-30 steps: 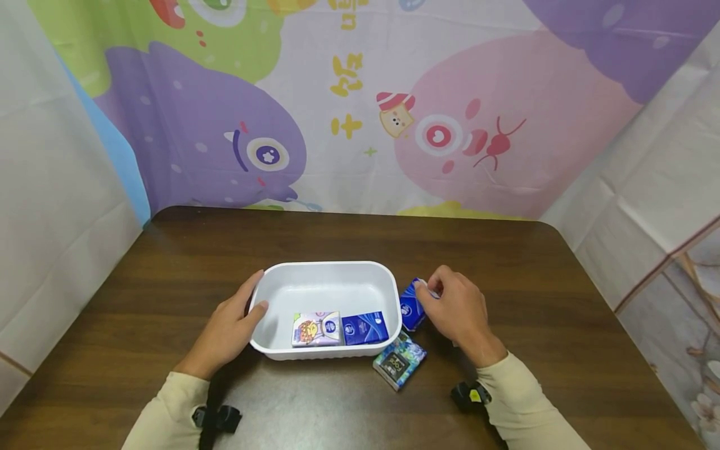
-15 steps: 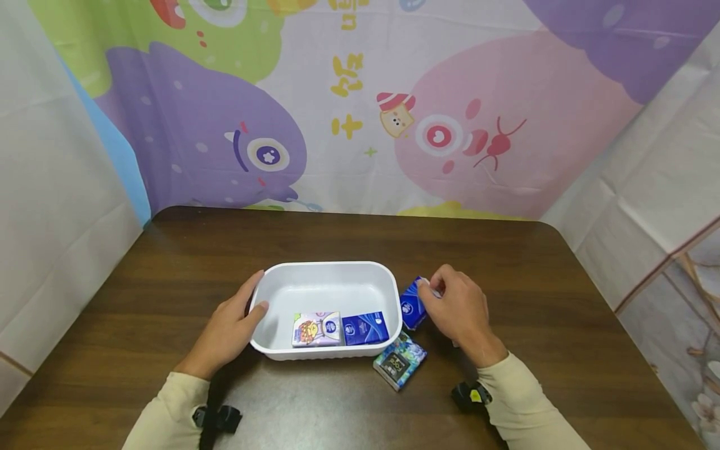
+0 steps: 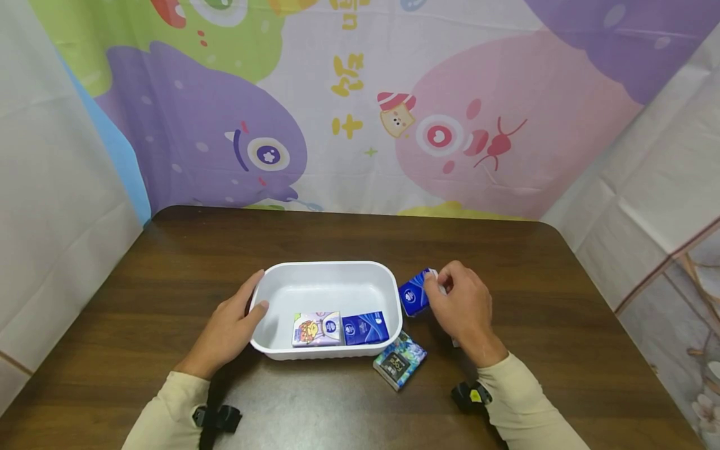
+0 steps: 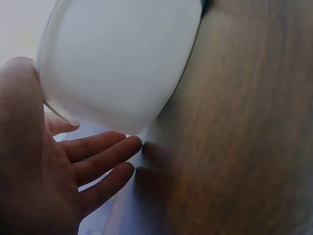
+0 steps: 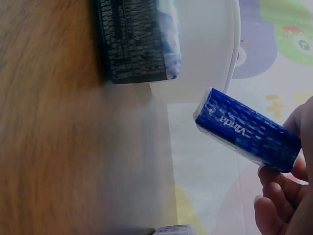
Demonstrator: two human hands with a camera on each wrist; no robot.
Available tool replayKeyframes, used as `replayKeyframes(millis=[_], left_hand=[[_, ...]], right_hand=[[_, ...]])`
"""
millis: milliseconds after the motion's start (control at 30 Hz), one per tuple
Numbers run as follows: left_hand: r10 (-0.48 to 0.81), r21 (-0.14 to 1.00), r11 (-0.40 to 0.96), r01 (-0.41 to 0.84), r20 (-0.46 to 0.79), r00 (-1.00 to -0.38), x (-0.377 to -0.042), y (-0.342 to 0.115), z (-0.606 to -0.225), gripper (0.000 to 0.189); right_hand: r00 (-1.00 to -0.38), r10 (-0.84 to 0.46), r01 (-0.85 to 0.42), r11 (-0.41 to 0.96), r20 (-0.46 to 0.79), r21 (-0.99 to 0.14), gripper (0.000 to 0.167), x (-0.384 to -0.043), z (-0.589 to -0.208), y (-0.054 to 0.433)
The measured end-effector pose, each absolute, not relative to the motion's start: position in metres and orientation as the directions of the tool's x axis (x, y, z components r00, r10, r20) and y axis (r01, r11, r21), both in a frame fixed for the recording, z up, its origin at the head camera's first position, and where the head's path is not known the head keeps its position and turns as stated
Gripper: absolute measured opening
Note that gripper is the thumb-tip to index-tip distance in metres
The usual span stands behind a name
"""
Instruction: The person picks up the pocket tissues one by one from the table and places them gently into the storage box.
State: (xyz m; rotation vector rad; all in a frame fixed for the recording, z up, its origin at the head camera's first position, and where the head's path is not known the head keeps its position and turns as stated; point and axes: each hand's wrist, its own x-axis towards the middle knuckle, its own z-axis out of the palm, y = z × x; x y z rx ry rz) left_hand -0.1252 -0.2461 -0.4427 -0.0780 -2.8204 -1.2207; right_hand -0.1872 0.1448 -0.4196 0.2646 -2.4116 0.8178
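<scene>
A white plastic tub [image 3: 332, 284] stands mid-table. My left hand [image 3: 227, 325] holds its left end, thumb over the rim and fingers along the outer wall; the left wrist view shows these fingers [image 4: 105, 156] by the wall. My right hand [image 3: 462, 306] pinches one end of a blue Vinda tissue pack [image 5: 247, 128], tilted up close to the tub's right end. Inside the tub, a cartoon-printed tissue pack [image 3: 316, 329] lies beside another blue tissue pack [image 3: 365, 328]. Against the tub's near right corner sits a blue-green patterned tissue pack [image 3: 400, 361].
Partly hidden under my right hand is a pale pack [image 5: 175, 230], showing at the bottom of the right wrist view. The brown wooden table [image 3: 225, 240] ends at a cartoon-printed cloth [image 3: 349, 169], with pale cloth on both sides.
My right hand has moved slightly up and away, and the blue tissue pack in it has lifted and turned. The left hand, tub and other packs have stayed put.
</scene>
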Motion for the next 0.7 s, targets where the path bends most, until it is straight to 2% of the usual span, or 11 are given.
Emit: replayKeyframes(millis=[167, 700], left_hand=[[0.023, 0.726, 0.683, 0.077, 0.084, -0.996, -0.1253, -0.2462, -0.4428, 0.061], [0.023, 0.721, 0.688, 0.084, 0.094, -0.995, -0.1259, -0.2463, -0.4434, 0.061]], right_hand=[[-0.791, 0.002, -0.382, 0.780, 0.611, -0.497, 0.022, -0.1867, -0.4190, 0.1444], [-0.766, 0.013, -0.411, 0.760, 0.643, -0.504, 0.024, -0.1852, -0.4161, 0.1436]])
